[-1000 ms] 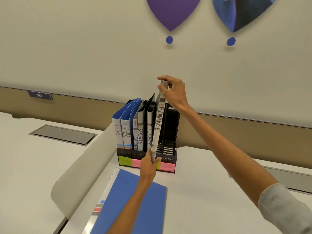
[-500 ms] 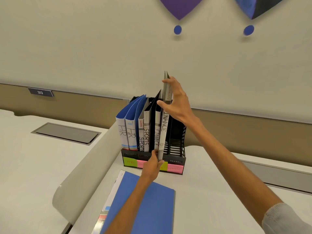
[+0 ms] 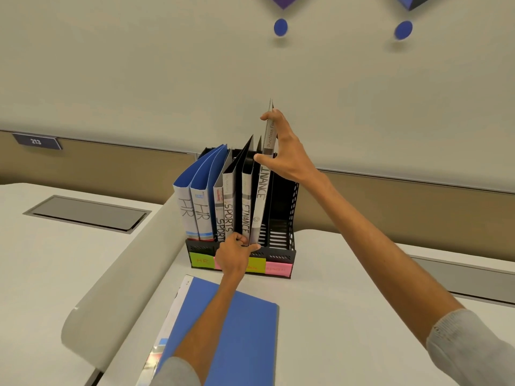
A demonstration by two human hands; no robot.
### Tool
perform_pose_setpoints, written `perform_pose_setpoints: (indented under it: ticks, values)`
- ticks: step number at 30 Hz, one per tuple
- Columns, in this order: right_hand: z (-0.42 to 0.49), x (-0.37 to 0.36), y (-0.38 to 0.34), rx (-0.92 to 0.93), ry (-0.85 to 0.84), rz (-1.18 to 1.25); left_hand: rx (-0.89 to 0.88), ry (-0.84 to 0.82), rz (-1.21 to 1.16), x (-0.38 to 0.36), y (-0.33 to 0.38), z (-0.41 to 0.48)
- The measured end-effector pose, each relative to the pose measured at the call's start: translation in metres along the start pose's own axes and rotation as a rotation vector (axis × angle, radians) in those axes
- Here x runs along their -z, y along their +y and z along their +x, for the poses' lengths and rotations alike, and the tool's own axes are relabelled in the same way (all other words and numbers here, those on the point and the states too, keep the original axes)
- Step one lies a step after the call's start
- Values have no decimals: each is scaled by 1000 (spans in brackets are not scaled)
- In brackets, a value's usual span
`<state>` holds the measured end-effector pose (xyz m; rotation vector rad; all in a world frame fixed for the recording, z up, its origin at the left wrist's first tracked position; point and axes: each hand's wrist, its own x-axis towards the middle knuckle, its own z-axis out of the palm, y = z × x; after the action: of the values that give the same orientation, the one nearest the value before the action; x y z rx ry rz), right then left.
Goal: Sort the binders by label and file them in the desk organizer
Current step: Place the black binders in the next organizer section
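Pale counter [image 3: 348, 302] and beige wall [image 3: 139, 79] frame the step: we slot a grey FINANCE binder [image 3: 262, 196] into the black desk organizer [image 3: 292, 207]. Its foot sits just inside what looks to be the third compartment from the left, beside the filed FINANCE folder [image 3: 245, 207], while its top leans right and stands well above the others. The grip of our right hand [image 3: 284, 157] pinches the upper spine between thumb and fingers. The grip of our left hand [image 3: 237, 254] pinches the bottom corner at the organizer's front lip. To seat it well, we judge that the left hand should steer the foot back along the divider while the right brings the top upright, both letting go only once it stands flush. Pushing while tilted could snag the neighbour's open black cover. Further left stand the SPORTS binders [image 3: 227, 215] and HR binders [image 3: 192, 213]. Coloured sticky labels [image 3: 278, 268] mark the front. One blue binder [image 3: 231, 324] lies flat on the counter, not yet filed.
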<state>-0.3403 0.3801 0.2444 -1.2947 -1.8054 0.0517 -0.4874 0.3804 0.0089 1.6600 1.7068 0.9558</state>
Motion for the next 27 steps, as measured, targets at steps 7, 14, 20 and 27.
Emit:
perform_pose_setpoints:
  ticks: [7,14,20,27]
  values:
    - [3,-12,-1,-16,31,35,-11,10,5,1,-3,6]
    - [-6,-12,8,-37,-26,72,-8,38,8,0,0,10]
    - [-38,-40,40,-174,-156,23,-35,3,-34,0,-2,9]
    - [-46,-54,51,-233,-287,45,-136,-36,-103,-3,-12,-9]
